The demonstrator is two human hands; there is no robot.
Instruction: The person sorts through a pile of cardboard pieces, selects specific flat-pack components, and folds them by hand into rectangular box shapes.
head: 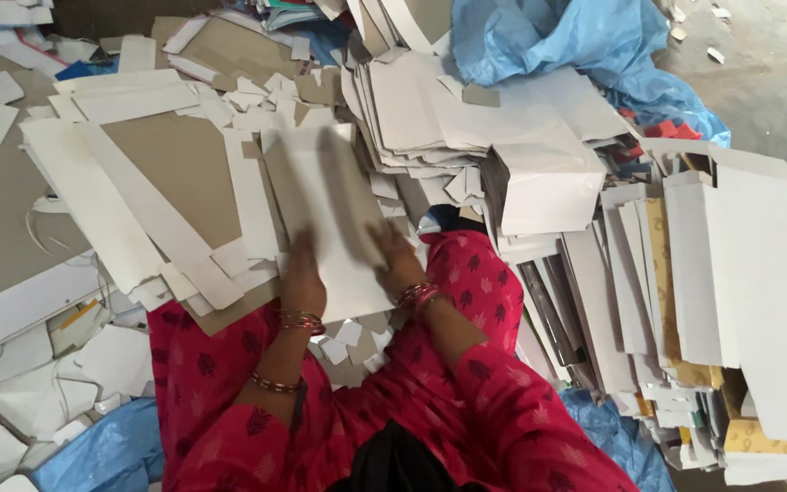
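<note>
- I am seeing the left hand (pixel 302 278) pressing flat on the near left part of the white card sheet (pixel 334 214); its grip is spread open on the surface, not closed around anything.
- The right hand (pixel 396 258) is lying on the sheet's right edge. The picture is blurred there, so I cannot tell if its grip is pinching the card or only resting.
- The sheet is lying in front of the person's lap, on top of the grey board pile (pixel 170 173). I am thinking it could slide off sideways, because the layers under it are loose and uneven.
- The leaning stack of folded cartons (pixel 539 173) is standing just beside the right hand; an elbow movement could be knocking it down.
- Small offcuts (pixel 350 335) near the wrists could be catching under the sheet and bending it.
</note>
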